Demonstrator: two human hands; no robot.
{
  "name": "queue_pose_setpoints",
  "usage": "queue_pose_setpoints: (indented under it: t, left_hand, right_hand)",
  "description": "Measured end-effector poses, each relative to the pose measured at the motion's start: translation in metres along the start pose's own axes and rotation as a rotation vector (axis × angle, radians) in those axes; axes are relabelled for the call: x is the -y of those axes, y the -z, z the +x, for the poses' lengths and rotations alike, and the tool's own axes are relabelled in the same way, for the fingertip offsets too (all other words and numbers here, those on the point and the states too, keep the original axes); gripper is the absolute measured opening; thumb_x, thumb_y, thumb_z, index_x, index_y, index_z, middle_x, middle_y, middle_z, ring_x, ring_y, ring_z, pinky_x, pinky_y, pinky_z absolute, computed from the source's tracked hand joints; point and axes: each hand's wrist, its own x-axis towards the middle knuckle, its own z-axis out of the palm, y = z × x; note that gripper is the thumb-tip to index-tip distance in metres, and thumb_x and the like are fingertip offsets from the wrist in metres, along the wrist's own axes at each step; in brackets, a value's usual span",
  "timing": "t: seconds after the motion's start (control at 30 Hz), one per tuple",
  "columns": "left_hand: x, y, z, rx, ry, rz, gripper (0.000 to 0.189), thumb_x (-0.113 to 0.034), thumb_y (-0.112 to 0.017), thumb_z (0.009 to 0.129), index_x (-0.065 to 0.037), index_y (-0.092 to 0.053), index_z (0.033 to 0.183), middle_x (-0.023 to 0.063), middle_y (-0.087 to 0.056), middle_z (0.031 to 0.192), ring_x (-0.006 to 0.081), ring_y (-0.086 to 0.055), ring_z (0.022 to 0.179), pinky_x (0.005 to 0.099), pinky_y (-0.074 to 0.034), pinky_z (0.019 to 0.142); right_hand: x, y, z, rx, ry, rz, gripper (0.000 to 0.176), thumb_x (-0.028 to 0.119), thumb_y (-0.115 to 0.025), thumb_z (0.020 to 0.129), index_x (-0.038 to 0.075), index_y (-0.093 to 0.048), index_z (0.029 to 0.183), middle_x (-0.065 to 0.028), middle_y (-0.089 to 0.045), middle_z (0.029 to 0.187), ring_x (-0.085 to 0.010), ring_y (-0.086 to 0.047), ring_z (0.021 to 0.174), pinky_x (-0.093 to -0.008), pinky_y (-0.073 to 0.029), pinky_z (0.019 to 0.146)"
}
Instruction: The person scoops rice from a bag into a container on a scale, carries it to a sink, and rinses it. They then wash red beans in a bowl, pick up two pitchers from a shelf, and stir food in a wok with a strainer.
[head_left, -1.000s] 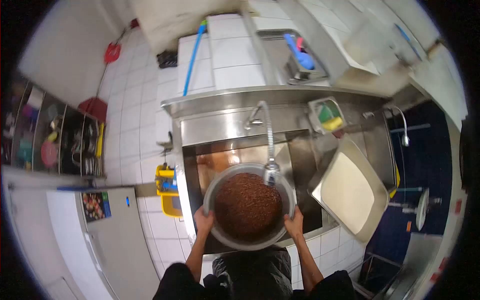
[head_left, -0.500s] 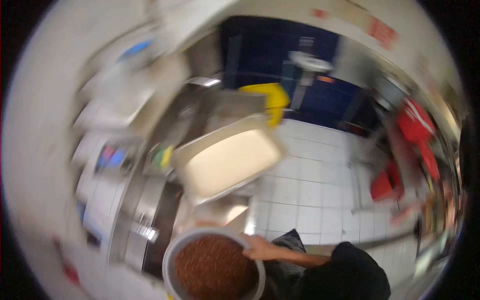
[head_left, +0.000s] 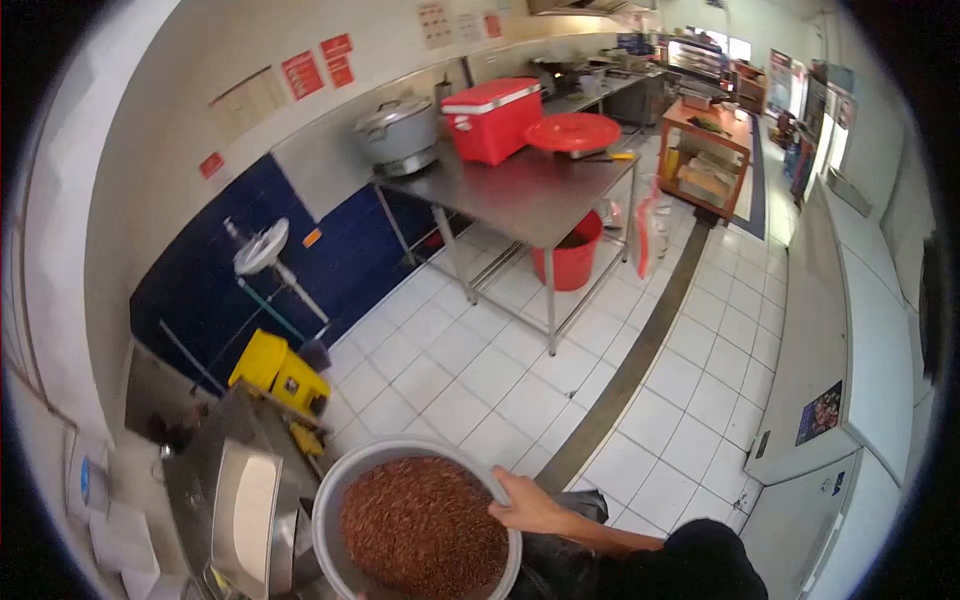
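A round grey metal pot (head_left: 333, 541) is held low in front of me, tilted slightly toward my view. Reddish-brown grains (head_left: 425, 525), which look like red rice, fill much of it. My right hand (head_left: 527, 503) is closed on the pot's right rim, with the thumb over the edge. Of my left hand, at most a sliver shows at the bottom edge by the pot, and its fingers are hidden. Left of the pot, a rectangular metal pan (head_left: 221, 510) holds a pale, whitish content (head_left: 253, 515).
A steel table (head_left: 500, 195) carries a large lidded pot (head_left: 397, 135), a red cooler (head_left: 492, 118) and a red round lid (head_left: 572, 131). A red bucket (head_left: 570, 255) stands beneath. Yellow mop bucket (head_left: 280, 372), white sink (head_left: 262, 247) and white chest freezer (head_left: 810, 330) surround the tiled floor.
My view has swung right, from the steel counter toward the room with the table and freezer. The pan now appears lower left. My right hand still grips the pot.
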Motion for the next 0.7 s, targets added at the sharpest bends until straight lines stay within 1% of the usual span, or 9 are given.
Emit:
queue_pose_setpoints:
  t: [0.1,0.17,0.23,0.37,0.43,0.5,0.57,0.6,0.7]
  left_hand:
    - [-0.064,-0.105,0.034,0.162,0.018,-0.165,0.028,-0.004,-0.059,0.078,0.004,-0.056,0.104,0.0137,-0.057,0.090,0.0223,-0.057,0.081,0.0344,-0.044,0.074]
    - [-0.126,-0.157,0.041,0.247,-0.305,-0.195,0.018,-0.004,-0.058,0.078,0.004,-0.057,0.094,0.0103,-0.056,0.077,0.0189,-0.053,0.068,0.0335,-0.042,0.066]
    - [-0.186,-0.211,0.046,0.437,-0.264,-0.120,0.031,-0.010,-0.064,0.072,0.004,-0.061,0.099,0.0198,-0.062,0.091,0.0277,-0.059,0.084,0.0382,-0.045,0.081]
    - [-0.318,-0.319,0.038,0.713,-0.441,-0.376,0.027,-0.009,-0.062,0.072,0.004,-0.062,0.096,0.0145,-0.064,0.079,0.0262,-0.061,0.074,0.0359,-0.048,0.073]
    - [-0.369,-0.398,0.046,0.825,-0.481,-0.478,0.027,-0.008,-0.061,0.072,0.003,-0.062,0.097,0.0136,-0.065,0.077,0.0262,-0.062,0.073,0.0353,-0.049,0.072]
    - [-0.427,-0.466,0.059,0.761,-0.792,-0.395,0.028,-0.007,-0.059,0.071,0.002,-0.063,0.097,0.0166,-0.067,0.082,0.0267,-0.064,0.076,0.0355,-0.050,0.074]
    - [-0.499,-0.502,0.065,0.869,-0.775,-0.447,0.028,-0.006,-0.059,0.071,0.002,-0.063,0.098,0.0179,-0.067,0.083,0.0268,-0.065,0.078,0.0360,-0.050,0.075]
    - [-0.538,-0.517,0.061,0.969,-0.730,-0.496,0.029,-0.006,-0.058,0.071,0.001,-0.063,0.098,0.0193,-0.067,0.085,0.0269,-0.066,0.080,0.0365,-0.050,0.076]
    - [-0.612,-0.566,0.067,1.040,-0.762,-0.451,0.029,-0.006,-0.058,0.071,0.001,-0.064,0.098,0.0197,-0.067,0.085,0.0261,-0.066,0.081,0.0368,-0.050,0.075]
  right_hand:
    - [-0.025,0.095,-0.006,-0.227,0.031,-0.016,0.041,0.012,-0.059,0.079,-0.007,-0.041,0.111,-0.0224,-0.057,0.063,-0.0311,-0.061,0.056,-0.0417,-0.046,0.053]
    - [-0.021,0.137,-0.017,-0.427,-0.101,0.051,0.040,0.011,-0.059,0.078,-0.007,-0.043,0.109,-0.0219,-0.057,0.066,-0.0277,-0.061,0.058,-0.0392,-0.047,0.055]
    - [-0.043,0.172,-0.017,-0.546,-0.141,0.033,0.037,0.009,-0.059,0.077,-0.006,-0.045,0.108,-0.0197,-0.058,0.069,-0.0254,-0.060,0.058,-0.0370,-0.048,0.056]
    - [-0.102,0.236,0.016,-0.901,-0.114,0.127,0.034,0.002,-0.055,0.074,-0.004,-0.049,0.107,-0.0130,-0.059,0.079,-0.0185,-0.057,0.065,-0.0300,-0.047,0.060]
    - [-0.118,0.272,0.038,-0.942,-0.186,0.132,0.037,-0.001,-0.054,0.074,-0.005,-0.048,0.110,-0.0138,-0.059,0.088,-0.0189,-0.058,0.075,-0.0303,-0.048,0.065]
    - [-0.113,0.305,0.079,-0.983,-0.276,0.174,0.040,-0.004,-0.052,0.073,-0.007,-0.047,0.113,-0.0146,-0.059,0.097,-0.0194,-0.058,0.084,-0.0306,-0.049,0.071]
    - [-0.101,0.341,0.119,-1.169,-0.264,0.214,0.032,-0.003,-0.052,0.073,-0.005,-0.049,0.105,-0.0107,-0.059,0.085,-0.0153,-0.055,0.077,-0.0274,-0.046,0.069]
    - [-0.151,0.353,0.132,-1.237,-0.178,0.095,0.030,-0.005,-0.051,0.072,-0.005,-0.049,0.102,-0.0103,-0.059,0.084,-0.0157,-0.055,0.073,-0.0269,-0.046,0.066]
    - [-0.134,0.403,0.171,-1.258,-0.412,0.234,0.029,-0.005,-0.051,0.072,-0.004,-0.049,0.101,-0.0109,-0.059,0.086,-0.0159,-0.056,0.075,-0.0267,-0.046,0.068]
